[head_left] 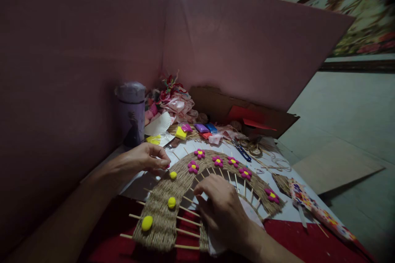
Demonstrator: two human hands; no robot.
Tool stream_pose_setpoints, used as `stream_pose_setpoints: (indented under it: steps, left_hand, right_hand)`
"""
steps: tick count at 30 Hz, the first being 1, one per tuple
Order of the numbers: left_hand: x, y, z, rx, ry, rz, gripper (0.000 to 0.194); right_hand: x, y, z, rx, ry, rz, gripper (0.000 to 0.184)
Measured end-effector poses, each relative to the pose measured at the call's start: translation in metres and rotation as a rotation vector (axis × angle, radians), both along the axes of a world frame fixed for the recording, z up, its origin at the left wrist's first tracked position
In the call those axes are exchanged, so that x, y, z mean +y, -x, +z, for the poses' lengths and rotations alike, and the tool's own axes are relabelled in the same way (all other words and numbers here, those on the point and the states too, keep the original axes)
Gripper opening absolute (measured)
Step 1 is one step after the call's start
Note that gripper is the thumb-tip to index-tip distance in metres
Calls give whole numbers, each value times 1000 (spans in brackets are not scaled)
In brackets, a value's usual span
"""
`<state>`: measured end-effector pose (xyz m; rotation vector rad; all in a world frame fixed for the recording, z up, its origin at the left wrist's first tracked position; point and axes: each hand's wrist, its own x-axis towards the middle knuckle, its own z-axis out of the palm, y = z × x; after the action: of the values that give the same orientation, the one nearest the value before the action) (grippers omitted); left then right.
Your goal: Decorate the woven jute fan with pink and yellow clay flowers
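Woven twine arch (207,163), curving over the white sheet and red cloth in front of the person, looks light and pliable, with thin wooden sticks (188,233) lending it stiffness. At far left stands a purple lidded canister (133,115), its contents hidden. Just right of it, the left hand (145,158) has thumb and fingertips pinched together, seemingly on a tiny magenta bit (168,166), near the arch's outer edge. On the arch's left leg sit three yellow discs (147,223), probably soft and easily dented, so the bare twine between them would be the safer place to grip; the projecting stick ends could snap or slip. Behind, a clear yellow packet (181,132), then a purple packet (201,128) and a blue packet (211,128), appear to hold soft modelling clay. Magenta flowers (217,161) with yellow centres follow the curve and would likely squash under a firm press. The right hand (217,201) is well apart from the left, fingers curled down over the inner sticks; whether it grips any, I cannot tell. Beyond lie blue-handled scissors (243,153).
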<state>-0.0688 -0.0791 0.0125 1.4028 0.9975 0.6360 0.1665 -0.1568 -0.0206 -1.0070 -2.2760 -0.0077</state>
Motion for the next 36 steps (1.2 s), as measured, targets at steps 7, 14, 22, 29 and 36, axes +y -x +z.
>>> stream_pose_setpoints:
  steps: [7,14,22,29,36]
  left_hand:
    - [-1,-2,-1,-62,90,-34,22]
    - [1,-2,-4,-33,93,-38,22]
    - [4,-4,-7,3,81,-45,24]
    - [3,-5,-7,3,68,-48,22]
    - [3,-3,-4,-41,83,-83,23]
  right_hand:
    - [-1,-1,-1,2,-16,4,9]
    - [0,-1,0,-16,-18,7,14]
    - [0,-1,-1,2,-26,34,13]
    - [-2,0,0,7,-26,37,14]
    - [-1,-1,0,23,-25,47,13]
